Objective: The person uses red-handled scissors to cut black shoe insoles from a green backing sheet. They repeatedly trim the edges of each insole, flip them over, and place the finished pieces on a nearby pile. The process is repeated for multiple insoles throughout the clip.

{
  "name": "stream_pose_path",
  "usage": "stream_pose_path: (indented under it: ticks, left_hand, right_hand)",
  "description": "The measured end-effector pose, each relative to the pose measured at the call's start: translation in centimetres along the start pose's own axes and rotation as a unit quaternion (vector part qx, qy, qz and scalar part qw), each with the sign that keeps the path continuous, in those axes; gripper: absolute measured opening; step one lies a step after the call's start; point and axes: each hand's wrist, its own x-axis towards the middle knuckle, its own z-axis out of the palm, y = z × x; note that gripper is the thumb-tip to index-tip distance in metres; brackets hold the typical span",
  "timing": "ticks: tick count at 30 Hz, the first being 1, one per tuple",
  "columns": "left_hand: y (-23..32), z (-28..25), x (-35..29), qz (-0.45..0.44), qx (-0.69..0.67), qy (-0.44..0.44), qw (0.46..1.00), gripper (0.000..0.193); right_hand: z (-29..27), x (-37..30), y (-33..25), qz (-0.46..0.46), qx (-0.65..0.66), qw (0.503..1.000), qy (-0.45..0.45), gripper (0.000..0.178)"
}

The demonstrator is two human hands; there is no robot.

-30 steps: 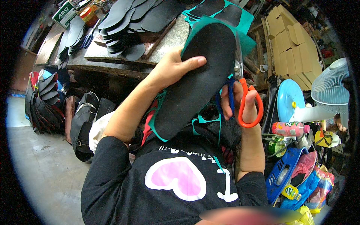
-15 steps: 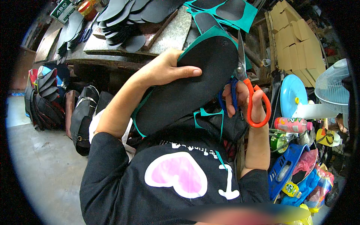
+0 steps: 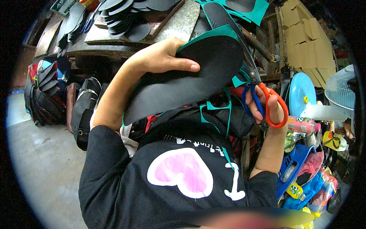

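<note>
My left hand (image 3: 171, 57) grips a black insole (image 3: 187, 82) by its far left edge, thumb on top and fingers hidden beneath. A teal border of sheet still runs along the insole's far end. In my right hand (image 3: 268, 105) are scissors (image 3: 252, 74) with one orange and one blue handle loop. Their blades point away from me and lie against the insole's right edge, parted only a little as far as I can see. A teal offcut (image 3: 240, 79) hangs by the scissors' pivot. Thin teal scraps (image 3: 218, 107) rest on my lap.
Stacks of cut grey insoles (image 3: 124, 19) lie on the workbench (image 3: 183, 23) ahead, beside teal sheets (image 3: 259, 13). On the right stand cardboard boxes (image 3: 305, 49), a fan (image 3: 340, 89), a pink bottle (image 3: 303, 125) and a blue crate (image 3: 291, 168). A black bag (image 3: 83, 118) is at left.
The scissors and my right hand have moved right and a little nearer. A teal offcut has come away beside the blades. The insole has tilted, its near end curving in my left hand.
</note>
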Motion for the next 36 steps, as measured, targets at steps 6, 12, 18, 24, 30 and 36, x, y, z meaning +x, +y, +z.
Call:
stream_pose_path:
  ticks: [6,12,18,24,30,36]
  left_hand:
    - [-1.6,-0.7,-0.1,0.024,-0.056,-0.043,0.997,0.046]
    - [-4.4,0.3,0.3,0.175,-0.659,-0.134,0.719,0.077]
    - [-2.9,6.9,-0.2,0.259,-0.423,0.084,0.864,0.071]
    - [-0.6,8.0,0.4,0.092,-0.385,0.377,0.837,0.028]
    - [0.2,10.5,1.0,0.08,-0.423,0.376,0.82,0.025]
    - [-0.1,11.0,1.1,0.091,-0.449,0.371,0.808,0.026]
  right_hand:
    - [-1.1,-0.7,-0.2,0.005,-0.027,0.999,-0.026,0.083]
    - [0.3,-0.2,1.6,0.008,0.061,0.998,0.014,0.085]
    - [2.7,0.6,2.9,-0.018,0.053,0.994,0.093,0.088]
    - [4.2,1.2,3.3,-0.024,0.004,0.998,0.051,0.087]
    - [4.9,2.5,3.4,-0.057,0.098,0.993,-0.011,0.099]
    - [5.7,2.5,2.9,-0.05,0.153,0.987,-0.026,0.104]
